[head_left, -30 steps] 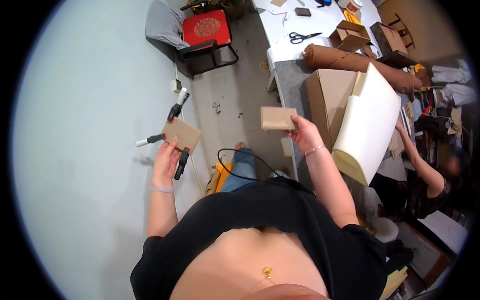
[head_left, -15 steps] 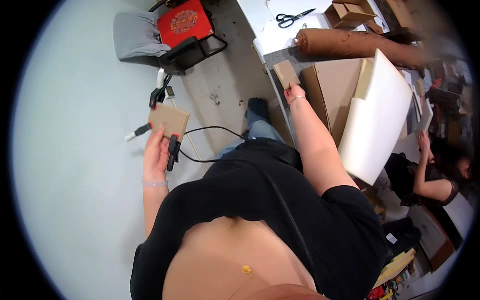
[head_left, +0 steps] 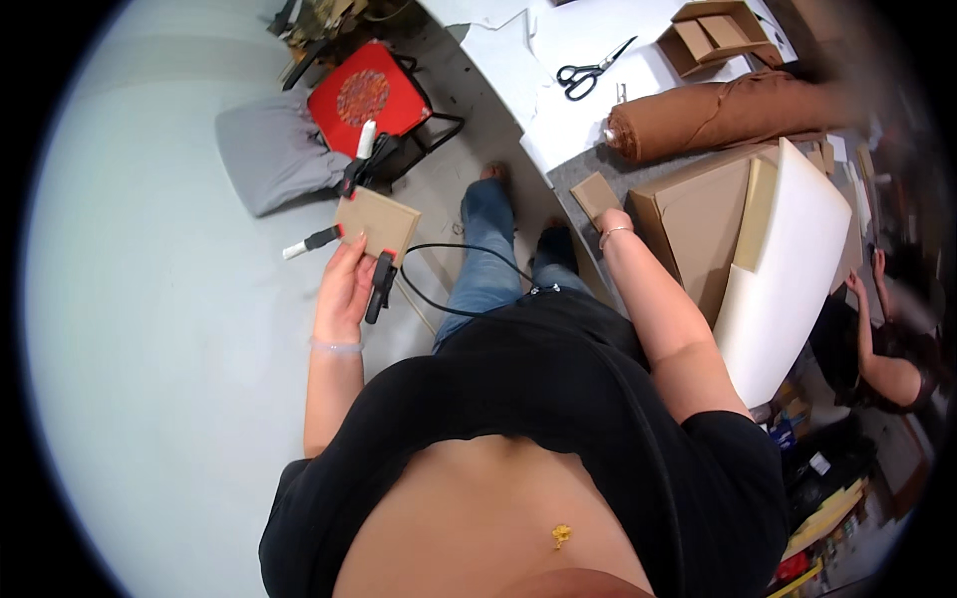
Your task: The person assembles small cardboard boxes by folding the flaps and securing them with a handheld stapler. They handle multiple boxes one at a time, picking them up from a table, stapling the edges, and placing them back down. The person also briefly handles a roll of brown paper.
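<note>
On the left, my left hand (head_left: 345, 289) grips a flat tan rectangular board (head_left: 377, 225) by its lower edge, thumb across its face. Three black clamps with red pads sit on the board: one clamp (head_left: 361, 164) at the top corner, another clamp (head_left: 312, 242) on the left edge, and a third clamp (head_left: 381, 286) at the lower right. Two of them have white ends. At the worktable's near edge, my right hand (head_left: 615, 221) is closed on a smaller tan rectangular board (head_left: 595, 195); its fingers are partly hidden beneath.
The worktable (head_left: 558, 120) bears black scissors (head_left: 594, 70), a brown fabric roll (head_left: 718, 115), an open cardboard box (head_left: 713, 40) and a large carton (head_left: 703, 199) beside a white foam sheet (head_left: 788, 269). A red-seated chair (head_left: 364, 95) stands ahead. A co-worker's arm (head_left: 872, 344) shows at right.
The whole view has shifted, and both my legs now show below. My left hand and the clamped board are nearer the chair in view. The co-worker's arms have moved.
</note>
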`<state>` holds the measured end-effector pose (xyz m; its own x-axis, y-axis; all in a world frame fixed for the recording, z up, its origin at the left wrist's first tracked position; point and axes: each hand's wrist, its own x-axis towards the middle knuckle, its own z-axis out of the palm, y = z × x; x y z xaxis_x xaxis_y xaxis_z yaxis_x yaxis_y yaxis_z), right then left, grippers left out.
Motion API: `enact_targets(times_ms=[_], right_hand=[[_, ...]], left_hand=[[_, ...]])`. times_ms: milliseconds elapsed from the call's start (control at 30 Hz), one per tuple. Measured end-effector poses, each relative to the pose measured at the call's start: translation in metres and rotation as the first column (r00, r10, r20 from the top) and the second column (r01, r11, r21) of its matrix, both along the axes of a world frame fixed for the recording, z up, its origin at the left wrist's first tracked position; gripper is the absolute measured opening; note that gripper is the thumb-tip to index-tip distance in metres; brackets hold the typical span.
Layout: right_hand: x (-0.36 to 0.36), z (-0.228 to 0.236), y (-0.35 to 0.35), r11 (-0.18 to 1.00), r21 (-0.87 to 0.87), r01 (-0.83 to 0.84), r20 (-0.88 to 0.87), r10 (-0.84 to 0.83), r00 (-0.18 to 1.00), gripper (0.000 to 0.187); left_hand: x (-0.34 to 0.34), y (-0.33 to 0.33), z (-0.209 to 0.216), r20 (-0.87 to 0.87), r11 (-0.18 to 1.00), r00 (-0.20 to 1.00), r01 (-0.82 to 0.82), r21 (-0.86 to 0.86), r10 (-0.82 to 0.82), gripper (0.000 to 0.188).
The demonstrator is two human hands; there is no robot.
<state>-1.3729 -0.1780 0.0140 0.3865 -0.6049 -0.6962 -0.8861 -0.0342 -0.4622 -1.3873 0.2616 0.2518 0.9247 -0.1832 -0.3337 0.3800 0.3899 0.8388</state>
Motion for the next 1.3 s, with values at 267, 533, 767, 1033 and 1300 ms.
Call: enact_targets(times_ms=[267, 533, 767, 1033, 1300], right_hand=[[-0.015, 0.163, 0.058, 0.829, -0.559, 0.021, 0.505, 0.32, 0.802, 0.07], [-0.165, 0.18, -0.071, 0.83, -0.528, 0.177, 0.23, -0.061, 0.971, 0.101], [-0.21, 0.179, -0.12, 0.734, -0.649, 0.202, 0.334, 0.036, 0.942, 0.091], [-0.272, 0.121, -0.075, 0.714, -0.613, 0.338, 0.717, 0.322, 0.619, 0.059], [-0.478, 0.043, -0.044, 0.762, -0.646, 0.028, 0.432, 0.335, 0.838, 0.051]], left_hand=[[-0.025, -0.013, 0.058, 0.048, 0.993, 0.991, 0.121, 0.015, -0.122, 0.028], [-0.212, -0.068, 0.094, 0.03, 0.993, 0.998, 0.059, 0.099, -0.062, 0.024], [-0.238, -0.088, 0.091, -0.042, 0.991, 0.995, 0.097, 0.09, -0.094, 0.026], [-0.154, -0.146, 0.043, -0.152, 0.709, 0.833, 0.536, 0.457, -0.532, 0.018], [-0.119, -0.329, -0.033, -0.331, 0.332, 0.498, 0.831, 0.446, -0.802, 0.022]])
